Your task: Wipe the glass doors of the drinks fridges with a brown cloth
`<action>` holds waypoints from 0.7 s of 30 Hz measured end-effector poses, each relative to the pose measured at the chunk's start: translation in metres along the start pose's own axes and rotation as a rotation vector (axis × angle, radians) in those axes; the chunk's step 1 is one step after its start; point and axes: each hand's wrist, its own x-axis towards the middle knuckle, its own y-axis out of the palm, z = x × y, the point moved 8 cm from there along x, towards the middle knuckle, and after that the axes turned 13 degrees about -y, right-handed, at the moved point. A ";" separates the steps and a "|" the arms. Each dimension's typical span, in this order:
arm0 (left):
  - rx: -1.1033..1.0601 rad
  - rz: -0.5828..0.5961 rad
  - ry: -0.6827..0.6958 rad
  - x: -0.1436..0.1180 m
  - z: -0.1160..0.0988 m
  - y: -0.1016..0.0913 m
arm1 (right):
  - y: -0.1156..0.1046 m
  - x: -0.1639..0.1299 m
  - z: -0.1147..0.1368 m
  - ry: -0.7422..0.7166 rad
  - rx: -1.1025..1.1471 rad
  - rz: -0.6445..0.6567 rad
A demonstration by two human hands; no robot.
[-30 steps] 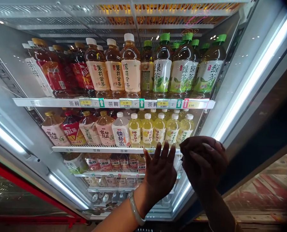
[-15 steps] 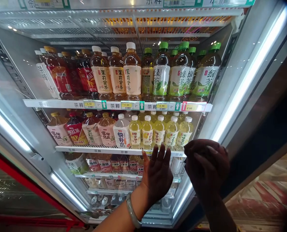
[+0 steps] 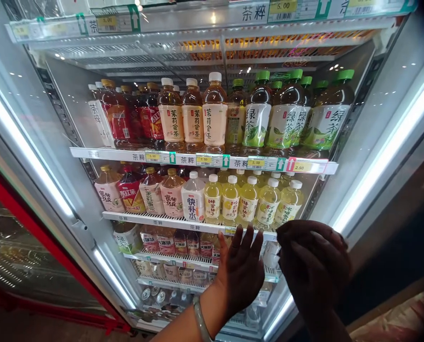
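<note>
Low in the cooler, both hands hover before the shelf edge [image 3: 183, 227] under the yellow bottles [image 3: 248, 203], with free space below. Left hand [image 3: 241, 271] is raised flat, fingers spread, holding nothing. Right hand [image 3: 313, 270] curls loosely just beside it; whether it grips anything, I cannot tell.

Yellow bottles [image 3: 249, 202] crowd the shelf edge [image 3: 183, 223]; open air lies before the left hand [image 3: 242, 270].
</note>
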 end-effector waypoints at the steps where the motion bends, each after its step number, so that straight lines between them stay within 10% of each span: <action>1: -0.005 -0.009 0.002 0.000 0.001 -0.001 | 0.007 -0.001 0.009 -0.012 0.022 0.021; 7: 0.043 -0.044 -0.009 -0.004 0.023 -0.007 | 0.015 -0.048 0.039 -0.065 0.112 0.154; 15: 0.002 -0.044 -0.014 -0.003 0.039 -0.019 | 0.031 0.000 0.046 -0.040 0.073 0.025; 21: 0.015 -0.045 -0.019 -0.003 0.065 -0.028 | 0.048 -0.034 0.081 -0.056 0.146 0.159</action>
